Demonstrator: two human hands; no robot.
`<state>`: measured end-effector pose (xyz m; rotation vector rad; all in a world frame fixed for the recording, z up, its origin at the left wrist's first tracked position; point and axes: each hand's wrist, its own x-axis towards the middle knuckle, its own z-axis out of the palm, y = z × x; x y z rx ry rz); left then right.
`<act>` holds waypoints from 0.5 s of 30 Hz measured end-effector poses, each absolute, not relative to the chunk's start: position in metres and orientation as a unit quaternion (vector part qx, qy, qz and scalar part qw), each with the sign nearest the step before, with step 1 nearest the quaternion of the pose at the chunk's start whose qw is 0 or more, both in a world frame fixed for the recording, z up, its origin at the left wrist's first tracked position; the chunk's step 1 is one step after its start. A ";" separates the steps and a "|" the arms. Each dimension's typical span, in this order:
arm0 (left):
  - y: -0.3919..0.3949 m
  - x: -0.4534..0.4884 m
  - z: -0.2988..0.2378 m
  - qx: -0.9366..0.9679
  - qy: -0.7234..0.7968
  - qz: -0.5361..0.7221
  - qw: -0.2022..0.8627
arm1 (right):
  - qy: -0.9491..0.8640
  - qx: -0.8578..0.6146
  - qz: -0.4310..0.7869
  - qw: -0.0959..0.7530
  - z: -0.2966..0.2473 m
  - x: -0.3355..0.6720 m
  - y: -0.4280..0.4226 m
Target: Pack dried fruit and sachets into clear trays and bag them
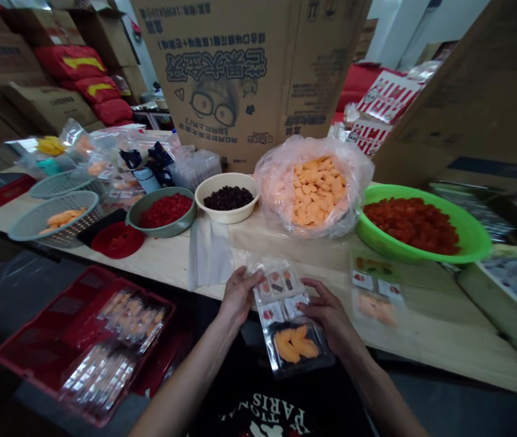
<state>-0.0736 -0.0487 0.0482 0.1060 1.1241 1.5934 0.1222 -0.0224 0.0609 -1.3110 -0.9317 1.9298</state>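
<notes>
Wooden table [440, 331], arms [181, 388] extended, left hand [239, 296] and right hand [326, 315] gripping plastic fruit pack [295, 346]

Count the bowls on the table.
3: a grey-green bowl of red pieces, a white bowl of dark berries beside it, and a large green bowl of red pieces at the right. Others may be hidden behind the bags.

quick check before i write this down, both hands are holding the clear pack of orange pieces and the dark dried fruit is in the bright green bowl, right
Not quite: the head view shows the dark dried fruit in the white bowl, not the bright green bowl, which holds red pieces.
</notes>
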 end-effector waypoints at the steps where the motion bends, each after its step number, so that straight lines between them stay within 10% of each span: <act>1: -0.048 -0.073 0.053 0.059 0.467 0.676 0.567 | -0.352 -0.492 0.731 0.315 0.063 0.122 -0.024; 15: -0.044 -0.079 0.051 0.108 0.499 0.582 0.634 | -0.396 -0.471 0.732 0.293 0.058 0.115 -0.016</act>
